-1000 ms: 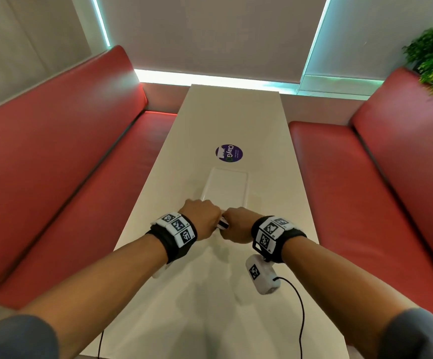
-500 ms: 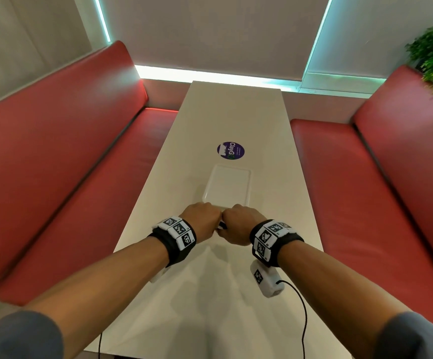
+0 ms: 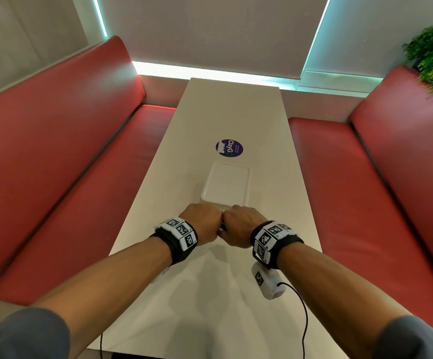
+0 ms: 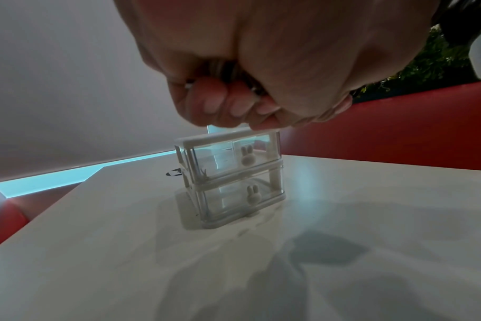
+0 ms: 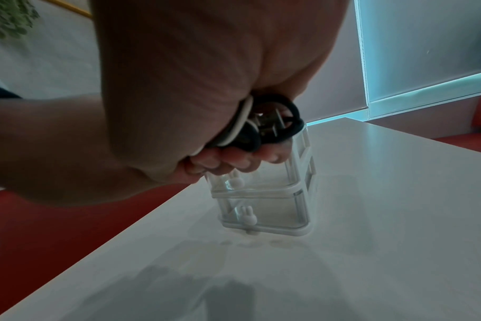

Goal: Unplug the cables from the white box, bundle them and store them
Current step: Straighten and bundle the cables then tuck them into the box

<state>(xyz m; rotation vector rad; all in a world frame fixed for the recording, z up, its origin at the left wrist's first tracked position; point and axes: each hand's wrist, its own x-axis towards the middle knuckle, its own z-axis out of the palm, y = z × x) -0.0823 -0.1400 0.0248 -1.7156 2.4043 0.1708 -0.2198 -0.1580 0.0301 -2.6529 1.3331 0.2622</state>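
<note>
Both forearms are bare below grey sleeves [image 3: 23, 335]. Each wrist carries a black strap [image 3: 181, 251] fitted with white blocks printed with black square codes. A white camera unit [image 3: 268, 283] with a thin black cable [image 3: 305, 322] hangs under the right wrist.

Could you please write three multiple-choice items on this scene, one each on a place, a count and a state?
1. Where is the round sticker?
A. On the table, beyond the organiser
B. On a bench
C. On the organiser's lid

2. How many drawers does the organiser have?
A. One
B. Two
C. Four

3. What is the right hand doing?
A. Lying flat on the table
B. Gripping coiled cables
C. Pulling a drawer open

Answers: 1 A, the head view shows it on the tabletop past the organiser; 2 B, both wrist views show two stacked drawers with rabbit knobs; 3 B, the right wrist view shows black and white loops in its curled fingers.
</note>
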